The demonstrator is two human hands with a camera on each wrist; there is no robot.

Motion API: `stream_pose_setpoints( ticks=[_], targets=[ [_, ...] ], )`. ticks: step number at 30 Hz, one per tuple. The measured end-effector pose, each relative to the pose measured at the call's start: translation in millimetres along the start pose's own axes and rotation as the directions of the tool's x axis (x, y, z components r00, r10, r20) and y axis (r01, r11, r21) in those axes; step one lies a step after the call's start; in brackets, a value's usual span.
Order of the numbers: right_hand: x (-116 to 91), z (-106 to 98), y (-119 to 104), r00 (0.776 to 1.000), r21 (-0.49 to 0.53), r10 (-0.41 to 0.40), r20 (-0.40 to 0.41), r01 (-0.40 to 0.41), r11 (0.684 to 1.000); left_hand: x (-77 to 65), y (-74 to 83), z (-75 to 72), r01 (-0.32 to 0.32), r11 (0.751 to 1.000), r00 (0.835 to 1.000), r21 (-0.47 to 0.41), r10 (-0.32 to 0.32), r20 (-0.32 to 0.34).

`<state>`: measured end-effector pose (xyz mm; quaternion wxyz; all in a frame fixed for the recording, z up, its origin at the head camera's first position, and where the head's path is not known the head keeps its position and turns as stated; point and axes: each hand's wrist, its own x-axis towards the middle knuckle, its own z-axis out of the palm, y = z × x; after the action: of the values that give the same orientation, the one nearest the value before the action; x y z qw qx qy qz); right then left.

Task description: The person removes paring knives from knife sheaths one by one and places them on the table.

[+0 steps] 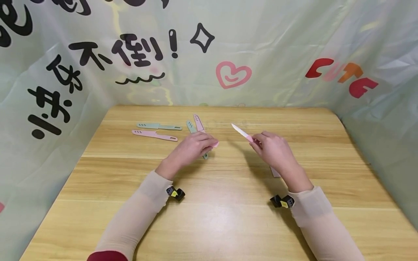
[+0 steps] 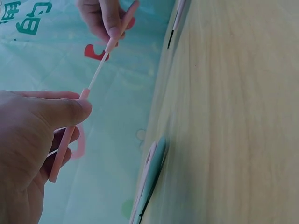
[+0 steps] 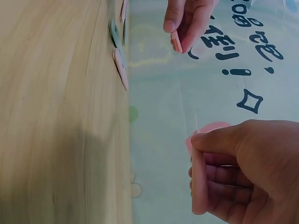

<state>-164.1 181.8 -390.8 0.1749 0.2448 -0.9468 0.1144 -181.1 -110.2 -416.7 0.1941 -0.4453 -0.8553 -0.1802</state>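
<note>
My right hand [image 1: 273, 150] grips the pink handle [image 3: 199, 182] of a small knife, its white blade [image 1: 241, 132] bare and angled toward the far left. A pink blade sheath [image 2: 61, 154] is held between the thumb and fingers of my left hand [image 1: 194, 146]. In the left wrist view the blade's tip lines up with the sheath's end and overlaps it. Beneath my left hand, a green sheathed knife [image 1: 190, 127] and a pink one [image 1: 198, 123] lie crossed on the table, partly hidden. The blade hardly shows in the right wrist view.
At the back left of the wooden table [image 1: 222, 217], another green sheathed knife [image 1: 160, 126] and pink sheathed knife [image 1: 155, 135] lie side by side. A flat pale lilac piece [image 1: 275, 172] lies partly hidden below my right wrist. A printed cloth [image 1: 277, 43] hangs around the table.
</note>
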Motion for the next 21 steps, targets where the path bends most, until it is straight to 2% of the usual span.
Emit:
stream_pose_setpoints(
  ticks=[8,14,21],
  targets=[
    [-5,1,-4,0.994,-0.017,0.082,0.065,-0.081,0.997,-1.9,4.1,8.6,-0.068,0.997,0.998,-0.02,0.068,-0.019],
    [-8,2,-3,0.982,-0.02,0.147,0.118,-0.145,0.989,-0.3,9.1,8.9,-0.057,0.998,0.998,0.005,0.057,0.01],
    [-16,-1,2,0.949,-0.039,0.226,0.218,-0.223,0.974,0.4,12.8,8.1,-0.043,0.999,0.998,-0.017,0.044,0.051]
  ],
)
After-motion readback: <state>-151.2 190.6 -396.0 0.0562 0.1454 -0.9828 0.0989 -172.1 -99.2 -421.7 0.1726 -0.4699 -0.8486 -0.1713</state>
